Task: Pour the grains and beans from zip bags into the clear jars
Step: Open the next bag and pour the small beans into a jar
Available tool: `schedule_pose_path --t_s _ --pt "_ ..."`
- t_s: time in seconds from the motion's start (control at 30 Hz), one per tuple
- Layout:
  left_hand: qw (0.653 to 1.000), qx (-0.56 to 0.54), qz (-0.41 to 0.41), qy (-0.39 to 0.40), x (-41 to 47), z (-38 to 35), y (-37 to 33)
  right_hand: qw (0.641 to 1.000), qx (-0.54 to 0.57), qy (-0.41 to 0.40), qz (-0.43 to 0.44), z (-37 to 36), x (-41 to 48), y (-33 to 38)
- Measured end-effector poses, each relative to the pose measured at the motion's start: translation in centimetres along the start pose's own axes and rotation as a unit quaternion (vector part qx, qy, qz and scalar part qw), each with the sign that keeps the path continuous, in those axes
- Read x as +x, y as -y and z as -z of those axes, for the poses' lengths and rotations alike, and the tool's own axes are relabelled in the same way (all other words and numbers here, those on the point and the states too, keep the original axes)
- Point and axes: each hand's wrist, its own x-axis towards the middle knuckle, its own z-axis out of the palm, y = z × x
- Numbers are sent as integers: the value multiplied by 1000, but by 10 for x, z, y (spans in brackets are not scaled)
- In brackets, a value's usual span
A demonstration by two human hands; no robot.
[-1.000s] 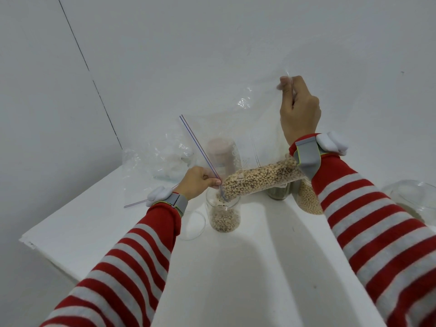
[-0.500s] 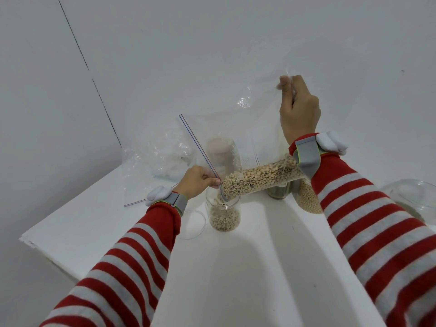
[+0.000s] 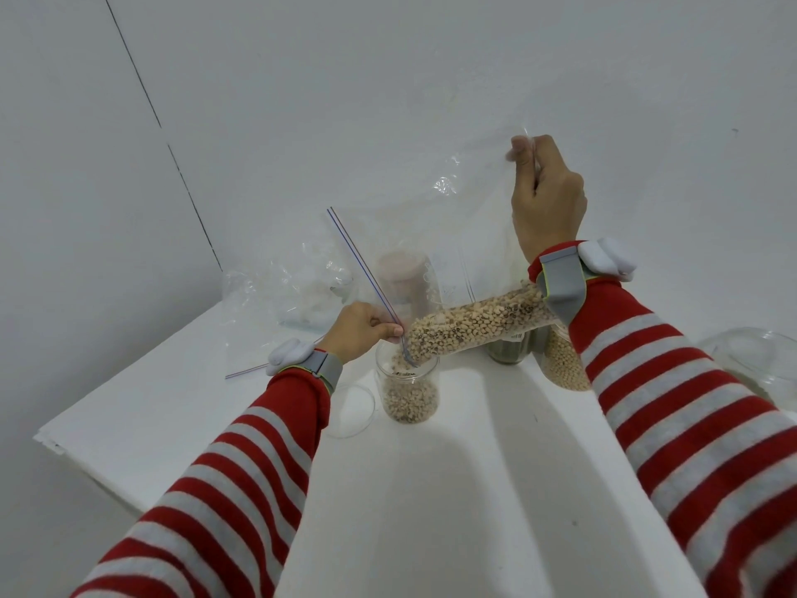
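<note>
The left hand (image 3: 360,334) has its fingers (image 3: 388,331) curled, pinching the zip-strip edge of the clear zip bag (image 3: 431,235) just above the mouth of the open jar (image 3: 407,397). The right hand (image 3: 545,196) is raised high and pinches the bag's opposite corner between thumb and fingertips (image 3: 521,145). The bag hangs stretched and tilted. Its black-eyed peas (image 3: 474,323) are bunched in a thick roll along the lower fold, sloping down into the jar, which is about half full. The jar stands on the white table (image 3: 453,489), with a clear lid (image 3: 350,410) just beside it.
</note>
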Motion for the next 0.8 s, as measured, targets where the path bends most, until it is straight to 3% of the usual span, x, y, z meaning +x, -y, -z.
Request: schedule_pose_path --t_s 0.8 --pt "1000 4 9 -2 0 3 -2 1000 2 -1 -1 2 2 6"
